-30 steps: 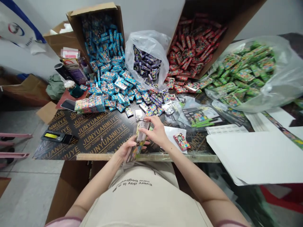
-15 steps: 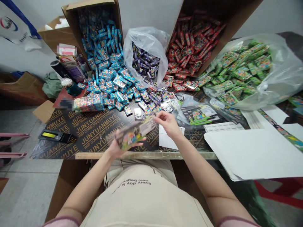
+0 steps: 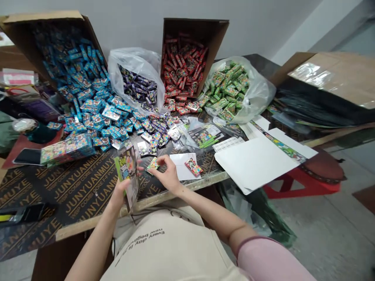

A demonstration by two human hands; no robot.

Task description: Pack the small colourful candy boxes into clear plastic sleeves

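My left hand [image 3: 119, 193] grips a flat printed packaging bag [image 3: 128, 171], stood on end near the table's front edge. Between thumb and fingertips, my right hand [image 3: 168, 173] pinches a small green packet [image 3: 152, 165] just right of the bag. A red packet [image 3: 193, 167] lies on a white sheet of paper [image 3: 180, 160] beyond my right wrist. Loose purple packets [image 3: 158, 138] are spread in front of both hands, and a heap of blue packets [image 3: 101, 111] spills out to their left.
Behind stand a carton of blue packets [image 3: 93, 39], a plastic bag of purple packets [image 3: 113, 68], a carton of red packets [image 3: 218, 33] and a plastic bag of green packets [image 3: 262, 91]. Flat printed bags [image 3: 205, 134] and white card sheets [image 3: 252, 160] lie to the right.
My right hand has let go of the bag and now holds a green packet. The bag has been turned upright in my left hand. My view has swung right; a red packet now lies on the paper.
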